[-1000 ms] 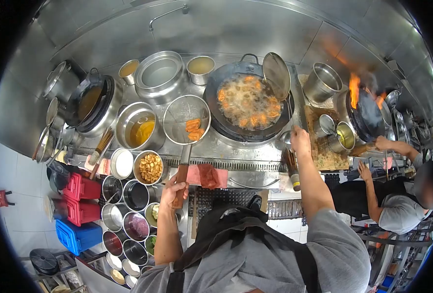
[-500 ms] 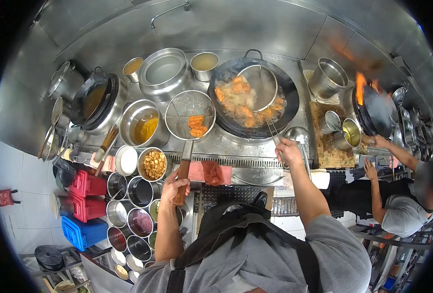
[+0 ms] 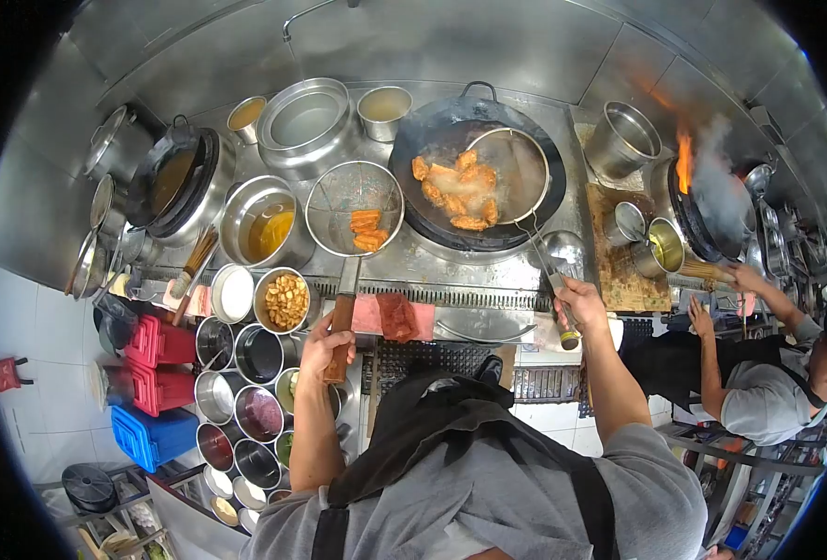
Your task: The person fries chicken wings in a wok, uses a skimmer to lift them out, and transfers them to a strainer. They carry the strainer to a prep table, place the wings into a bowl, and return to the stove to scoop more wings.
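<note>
My left hand [image 3: 326, 346] is closed round the wooden handle of a wire strainer [image 3: 340, 201]. Several orange fried pieces [image 3: 368, 230] lie in that strainer, to the left of the wok. My right hand [image 3: 579, 305] grips the handle of a second strainer [image 3: 525, 173], its round mesh over the right side of the large black wok [image 3: 553, 201]. Browned fried pieces [image 3: 469, 221] sit in the wok, left of the mesh. A ladle [image 3: 561, 250] rests beside the wok, partly behind the right strainer's handle.
Metal pots [image 3: 285, 233] and a bowl of golden pieces [image 3: 286, 301] stand on the left. Red bins [image 3: 159, 340] and a blue bin [image 3: 157, 437] are lower left. On the right, a co-worker [image 3: 768, 403] stands by a flaming wok [image 3: 698, 219].
My right hand and its strainer have moved right and slightly down. The wok's bubbling has lessened, and the fried pieces sit gathered left of the mesh. The co-worker's head has shifted down.
</note>
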`<state>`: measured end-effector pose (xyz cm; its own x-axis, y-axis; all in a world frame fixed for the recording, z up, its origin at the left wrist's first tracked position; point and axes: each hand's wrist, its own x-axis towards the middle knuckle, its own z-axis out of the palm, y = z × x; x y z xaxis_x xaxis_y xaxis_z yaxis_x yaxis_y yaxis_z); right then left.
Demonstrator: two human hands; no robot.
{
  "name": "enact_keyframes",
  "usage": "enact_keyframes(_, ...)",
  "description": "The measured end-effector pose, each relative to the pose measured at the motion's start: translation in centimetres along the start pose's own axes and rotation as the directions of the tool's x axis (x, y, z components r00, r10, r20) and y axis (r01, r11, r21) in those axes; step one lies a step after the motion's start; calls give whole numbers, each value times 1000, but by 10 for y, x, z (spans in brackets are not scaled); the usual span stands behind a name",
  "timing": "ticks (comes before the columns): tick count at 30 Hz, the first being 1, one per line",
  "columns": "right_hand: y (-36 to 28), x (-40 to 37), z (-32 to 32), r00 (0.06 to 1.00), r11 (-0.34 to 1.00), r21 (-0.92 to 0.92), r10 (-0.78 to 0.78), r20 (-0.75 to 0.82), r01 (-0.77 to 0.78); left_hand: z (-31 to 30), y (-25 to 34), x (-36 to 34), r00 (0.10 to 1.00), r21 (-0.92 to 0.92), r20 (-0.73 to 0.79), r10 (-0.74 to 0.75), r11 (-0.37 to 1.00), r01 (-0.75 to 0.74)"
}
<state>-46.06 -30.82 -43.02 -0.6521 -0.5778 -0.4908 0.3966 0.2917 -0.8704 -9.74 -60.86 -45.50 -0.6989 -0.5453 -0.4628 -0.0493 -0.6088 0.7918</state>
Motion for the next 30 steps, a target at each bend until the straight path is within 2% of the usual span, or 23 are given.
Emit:
enact_keyframes(3,-1,-1,-12,998,995,-86,-56,10,56,0,-2,0,999,6,-33,3,1000,-3)
enact_keyframes(5,-7,-4,-17,994,964,-250,-102,-45,88,0,-2,0,1000,-4,-22,4,1000,-4)
enact_keyframes(9,-25,-9,-20,966,912,-393,-195,-167,116,-2,-5,2,1000,16,-8,7,1000,-7)
enact_keyframes(12,-36,-1,-21,927,779,-610,-321,-192,144,-1,-8,1,1000,28,-14,3,1000,-3)
enact_keyframes(14,-39,1,-19,914,756,-642,-342,-216,131,0,-6,-1,1000,40,-8,11,999,-10)
enact_keyframes(16,-41,4,-17,852,594,-784,-492,-177,180,3,-4,-3,1000,46,-14,16,999,-15)
enact_keyframes(17,-46,-5,-9,853,594,-784,-492,-176,181,4,-3,-5,1000,55,-20,18,998,-17)
enact_keyframes(19,-58,-36,10,882,578,-811,-425,-205,89,2,-1,-6,1000,59,-18,18,998,-17)
enact_keyframes(20,-47,-38,7,882,576,-812,-424,-204,89,2,-1,-6,1000,65,-13,15,998,-14)
enact_keyframes(22,-20,-35,-1,819,348,-903,-574,7,251,0,-3,-6,1000,62,-16,19,998,-18)
enact_keyframes(23,-17,-34,0,859,371,-901,-512,4,226,0,-3,-6,1000,60,-20,24,998,-22)
enact_keyframes(24,-14,-27,1,860,370,-902,-511,3,223,-2,-4,-5,1000,59,-18,21,998,-20)
enact_keyframes(26,-14,-4,6,850,211,-957,-523,60,197,-3,-6,-3,1000,32,11,18,999,-19)
enact_keyframes(27,-23,2,17,845,245,-942,-530,69,230,-3,-7,-3,1000,32,14,19,999,-19)
enact_keyframes(30,-41,2,30,800,241,-933,-595,77,269,-4,-4,-1,1000,38,-6,-10,999,10)
